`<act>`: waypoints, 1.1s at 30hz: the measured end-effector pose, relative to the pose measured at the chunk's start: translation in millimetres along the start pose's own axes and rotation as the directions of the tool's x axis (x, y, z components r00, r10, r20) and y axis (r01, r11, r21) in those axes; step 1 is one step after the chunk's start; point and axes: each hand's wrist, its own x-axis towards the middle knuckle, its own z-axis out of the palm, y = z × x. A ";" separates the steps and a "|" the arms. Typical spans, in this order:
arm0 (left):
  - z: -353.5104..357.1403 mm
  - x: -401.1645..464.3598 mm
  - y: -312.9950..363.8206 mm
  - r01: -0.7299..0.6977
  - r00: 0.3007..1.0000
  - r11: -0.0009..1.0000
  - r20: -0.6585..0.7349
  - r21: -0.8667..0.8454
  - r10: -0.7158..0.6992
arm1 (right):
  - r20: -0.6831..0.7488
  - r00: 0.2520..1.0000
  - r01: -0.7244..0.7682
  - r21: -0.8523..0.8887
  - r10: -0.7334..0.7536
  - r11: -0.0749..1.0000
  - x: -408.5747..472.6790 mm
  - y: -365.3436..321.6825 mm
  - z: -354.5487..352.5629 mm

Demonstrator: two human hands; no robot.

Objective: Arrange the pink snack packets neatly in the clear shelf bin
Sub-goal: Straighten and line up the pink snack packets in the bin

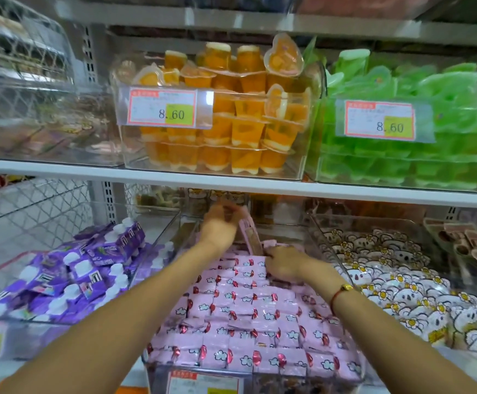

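Left hand [219,226] grips one upright pink packet [249,237] at the rear of the clear bin [157,368]. Right hand [281,264] rests on the packed rows [248,317]; its finger state is blurred. Packets too numerous to count.

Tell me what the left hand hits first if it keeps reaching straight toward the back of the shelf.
Probably the back of the clear shelf bin; the left hand already holds a pink snack packet there. Motion blur leaves depth unclear.

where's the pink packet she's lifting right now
In the head view, centre, the raised pink packet stands on edge at the back of the clear bin, held in the left hand, just above the right hand.
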 end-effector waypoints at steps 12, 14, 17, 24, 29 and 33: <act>-31.8 -58.4 36.3 0.428 0.841 0.526 0.111 -0.735 -0.530 | -0.654 0.743 0.399 0.262 -0.143 0.879 -57.5 -15.6 1.1; -37.0 -65.9 41.0 0.483 0.837 0.522 0.196 -0.703 -0.511 | -0.715 0.685 0.440 0.251 -0.141 0.862 -65.2 -14.0 0.9; -44.0 -67.5 41.4 0.444 0.895 0.718 0.221 -0.535 -0.388 | -0.571 0.818 0.441 0.539 -0.074 0.717 -71.3 -9.3 -1.5; -45.0 -66.5 46.5 0.396 0.910 0.821 0.297 -0.411 -0.290 | -0.124 0.989 0.139 0.968 -0.082 0.208 -82.4 -15.5 -12.7; -33.2 -61.2 46.5 0.448 0.894 0.750 0.221 -0.487 -0.390 | -0.240 0.967 0.223 0.960 0.090 0.167 -84.0 -20.4 -15.3; -21.7 -56.9 43.7 0.469 0.882 0.754 0.203 -0.460 -0.425 | -0.314 0.940 0.290 0.942 0.135 0.168 -82.4 -19.0 -12.4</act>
